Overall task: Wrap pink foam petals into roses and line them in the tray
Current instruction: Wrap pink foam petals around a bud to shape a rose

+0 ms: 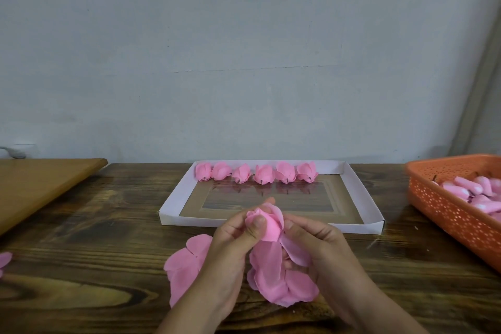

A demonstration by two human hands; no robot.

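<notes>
left hand (230,241): raised in front of the body, fingers curled, thumb tip pressed on a pink foam bud, pinching it
right hand (317,244): close beside the left, fingers bent inward, thumb laid against a loose petal at the bud's side
forearms: both bare, reaching in from the lower edge, converging

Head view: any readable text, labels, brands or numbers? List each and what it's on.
None readable in this frame.
White cardboard tray: plain walls, no print.
Orange perforated basket: only a hole pattern, no label.
Finished roses, half-wrapped rose between the left hand and right hand, loose foam petals: plain pink.
Wooden table, wall: no markings.
</notes>
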